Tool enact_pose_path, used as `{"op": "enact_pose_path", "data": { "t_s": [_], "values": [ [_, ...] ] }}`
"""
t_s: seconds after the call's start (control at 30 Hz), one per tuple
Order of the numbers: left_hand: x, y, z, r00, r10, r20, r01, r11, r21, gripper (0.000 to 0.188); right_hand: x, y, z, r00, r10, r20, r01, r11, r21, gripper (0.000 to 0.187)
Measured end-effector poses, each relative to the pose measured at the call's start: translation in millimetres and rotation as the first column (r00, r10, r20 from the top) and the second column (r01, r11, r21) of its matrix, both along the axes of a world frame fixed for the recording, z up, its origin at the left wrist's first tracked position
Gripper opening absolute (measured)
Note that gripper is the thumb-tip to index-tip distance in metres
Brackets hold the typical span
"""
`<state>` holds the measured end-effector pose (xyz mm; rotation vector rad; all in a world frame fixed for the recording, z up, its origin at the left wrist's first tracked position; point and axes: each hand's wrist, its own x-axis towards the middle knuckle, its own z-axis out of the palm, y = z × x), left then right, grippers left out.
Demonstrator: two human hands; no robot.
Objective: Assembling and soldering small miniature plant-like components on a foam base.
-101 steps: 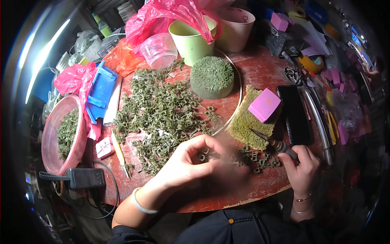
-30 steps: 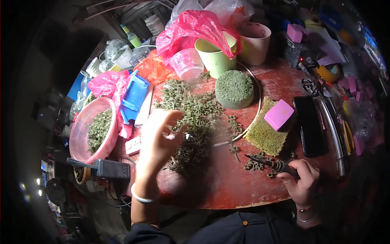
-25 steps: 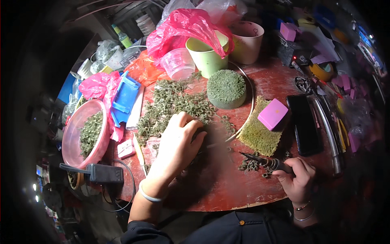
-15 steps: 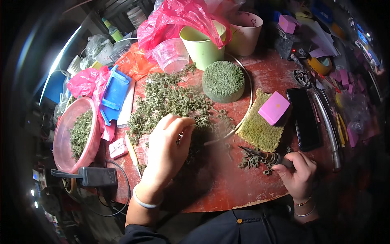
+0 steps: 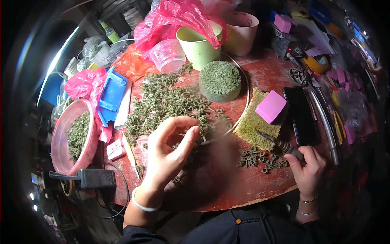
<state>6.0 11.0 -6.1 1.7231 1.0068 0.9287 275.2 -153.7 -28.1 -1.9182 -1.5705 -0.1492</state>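
My left hand (image 5: 170, 148) hovers over the near edge of a spread of small green-grey ring-like pieces (image 5: 166, 99). Its thumb and index finger are curved, with a gap between the tips and nothing visible in them. My right hand (image 5: 308, 166) grips a pen-shaped tool (image 5: 282, 144) with a dark handle and thin pointed tip. That tip lies over a rough yellow-green pad (image 5: 254, 122), on which a pink block (image 5: 271, 106) rests. A smaller heap of green pieces (image 5: 264, 159) is just below the tool. Beyond the pad stands a round green block (image 5: 220, 81).
A pink bowl of pieces (image 5: 94, 140), a blue tray (image 5: 111, 95) and a grey power bank (image 5: 95, 178) are at left. Pale green (image 5: 199, 53) and white (image 5: 243, 34) tubs stand at the back, under pink plastic (image 5: 174, 22). A black phone (image 5: 300, 116) lies at right.
My right hand has shifted the tool's tip up and right, from the small heap onto the pad. My left thumb and index finger have spread apart.
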Motion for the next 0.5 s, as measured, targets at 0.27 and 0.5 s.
{"op": "enact_pose_path", "data": {
  "t_s": [0.27,0.5],
  "values": [
    [3,-13,-15,0.859,-0.046,0.510,0.419,0.636,-0.648,0.014,-1,-1,1,0.997,-0.053,0.051,0.053,0.999,-0.010,0.036],
    [7,-15,-11,0.870,-0.046,0.492,0.403,0.643,-0.652,0.018,-6,2,-7,0.998,0.010,-0.070,-0.008,1.000,0.030,0.030]
  ]
}}
